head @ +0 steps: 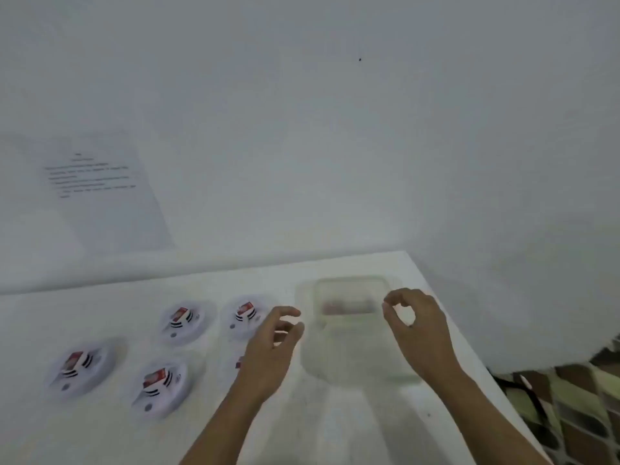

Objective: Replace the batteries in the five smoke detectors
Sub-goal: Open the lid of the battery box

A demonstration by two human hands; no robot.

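Observation:
Several white round smoke detectors lie on the white table (352,431), each with a red-and-white label: one at far left (82,365), one in front (159,387), two behind (186,320) (246,315). Another (239,364) is mostly hidden behind my left hand (271,350), which hovers open with curled fingers. A clear plastic container (349,327) stands to the right with blurred reddish items inside, perhaps batteries. My right hand (416,327) hovers at the container's right side, thumb and forefinger curled close, nothing visibly held. The picture is blurred.
A printed paper sheet (97,189) hangs on the white wall at left. The table's right edge runs diagonally; beyond it lies a patterned brown-and-green floor or fabric (570,407) with a black strap.

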